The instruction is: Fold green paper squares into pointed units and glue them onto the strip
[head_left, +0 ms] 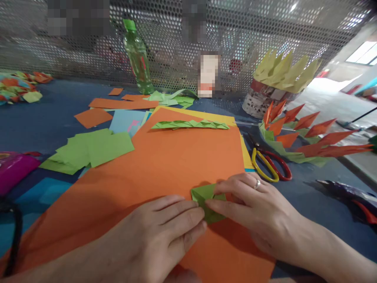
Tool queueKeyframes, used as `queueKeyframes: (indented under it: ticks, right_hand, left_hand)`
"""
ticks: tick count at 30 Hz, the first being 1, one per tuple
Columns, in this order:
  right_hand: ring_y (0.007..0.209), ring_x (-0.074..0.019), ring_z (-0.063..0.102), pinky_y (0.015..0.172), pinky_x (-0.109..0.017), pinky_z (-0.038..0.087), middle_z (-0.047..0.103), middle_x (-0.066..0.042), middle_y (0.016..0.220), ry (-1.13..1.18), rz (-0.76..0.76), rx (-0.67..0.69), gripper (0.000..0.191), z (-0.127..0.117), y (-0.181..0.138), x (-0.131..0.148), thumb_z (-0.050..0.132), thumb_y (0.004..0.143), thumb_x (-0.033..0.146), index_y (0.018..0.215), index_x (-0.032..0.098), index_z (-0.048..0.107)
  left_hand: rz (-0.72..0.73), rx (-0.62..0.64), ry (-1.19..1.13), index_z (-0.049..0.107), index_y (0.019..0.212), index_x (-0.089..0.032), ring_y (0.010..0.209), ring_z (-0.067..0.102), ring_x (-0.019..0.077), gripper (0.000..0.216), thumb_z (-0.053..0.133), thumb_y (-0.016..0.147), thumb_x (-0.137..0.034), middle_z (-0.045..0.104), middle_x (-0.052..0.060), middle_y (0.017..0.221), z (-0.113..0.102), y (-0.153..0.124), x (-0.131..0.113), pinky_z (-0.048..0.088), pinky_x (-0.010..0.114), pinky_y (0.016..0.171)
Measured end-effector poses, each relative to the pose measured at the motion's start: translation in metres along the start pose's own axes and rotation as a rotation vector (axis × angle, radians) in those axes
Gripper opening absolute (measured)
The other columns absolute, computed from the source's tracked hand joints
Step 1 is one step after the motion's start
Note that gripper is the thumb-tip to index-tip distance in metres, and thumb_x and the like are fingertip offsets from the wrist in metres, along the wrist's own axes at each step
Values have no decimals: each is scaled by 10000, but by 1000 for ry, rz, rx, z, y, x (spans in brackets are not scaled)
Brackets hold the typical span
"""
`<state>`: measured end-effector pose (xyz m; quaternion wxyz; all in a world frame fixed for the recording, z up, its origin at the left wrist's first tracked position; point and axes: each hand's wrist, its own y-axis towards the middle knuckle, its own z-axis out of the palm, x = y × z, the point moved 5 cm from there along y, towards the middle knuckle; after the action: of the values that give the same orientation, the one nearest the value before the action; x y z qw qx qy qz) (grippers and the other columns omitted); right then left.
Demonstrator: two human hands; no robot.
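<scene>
A small folded piece of green paper lies on a large orange sheet. My left hand comes in from the left, its fingers close together and pressed on the paper's left edge. From the other side my right hand, with a ring on one finger, bends its fingers onto the paper's right part and grips it there. Part of the paper is hidden under the fingers. Farther up the orange sheet rests a folded green paper strip.
Green paper squares lie left, a green bottle behind. To the right are scissors, a ring of orange and green folded paper, a spiky-topped paper container and a dark pointed tool. A perforated metal panel rises behind.
</scene>
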<state>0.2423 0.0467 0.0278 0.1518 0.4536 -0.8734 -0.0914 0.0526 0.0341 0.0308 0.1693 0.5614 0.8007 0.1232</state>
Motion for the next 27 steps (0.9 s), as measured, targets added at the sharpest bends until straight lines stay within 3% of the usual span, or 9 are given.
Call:
queueKeyframes:
  ticks: [3, 5, 12, 17, 22, 25, 27]
  right_hand:
    - [1139, -257, 552, 901, -404, 429, 577, -36, 1389, 0, 91, 109, 662, 9, 0, -10, 482, 818, -18, 1392, 306, 544]
    - [1163, -263, 550, 917, -412, 436, 564, -46, 1396, 39, 108, 118, 666, 10, 0, -13, 488, 796, -20, 1381, 294, 532]
    - [1077, -240, 564, 891, -393, 455, 627, -74, 1240, 135, 115, 101, 339, 3, 3, -15, 426, 918, 4, 1129, 212, 592]
    - [1008, -227, 538, 838, -378, 451, 609, -71, 1147, 200, 154, 161, 254, -1, 2, -12, 455, 936, 49, 1075, 216, 587]
    - [908, -208, 524, 749, -337, 428, 607, -41, 986, 247, 155, 192, 124, -4, 3, -8, 569, 925, 122, 987, 223, 607]
    - [920, -204, 537, 776, -340, 418, 622, -33, 985, 237, 145, 174, 65, -3, 4, -7, 605, 957, 190, 1004, 228, 628]
    - [968, -205, 548, 838, -349, 419, 638, -37, 1062, 239, 131, 164, 154, -1, 4, -6, 618, 968, 217, 1121, 232, 631]
  left_hand:
    - [-20, 11, -44, 679, 1233, -115, 1148, 644, 207, 410, 395, 1104, -381, 732, 71, 1239, 0, 0, 0, 413, 305, 1115]
    - [-39, 35, -46, 664, 1253, -111, 1173, 634, 201, 383, 438, 1094, -377, 727, 64, 1258, 0, 0, 0, 396, 297, 1137]
    - [-55, 56, -37, 665, 1262, -144, 1203, 612, 199, 363, 467, 1088, -393, 713, 51, 1278, -2, -2, 2, 378, 303, 1155]
    - [-87, -4, -4, 672, 1249, -139, 1213, 595, 207, 347, 465, 1095, -371, 707, 58, 1272, -5, -5, 5, 329, 324, 1195]
    - [-102, -30, 73, 687, 1263, -128, 1182, 630, 233, 396, 432, 1107, -388, 709, 76, 1286, -5, -9, 9, 411, 364, 1131]
    - [-108, -19, 116, 670, 1301, -121, 1213, 619, 258, 411, 431, 1108, -395, 686, 91, 1333, -3, -12, 10, 427, 399, 1107]
    - [-109, -48, 128, 686, 1268, -107, 1202, 626, 256, 414, 427, 1110, -388, 700, 96, 1309, -4, -12, 10, 431, 390, 1097]
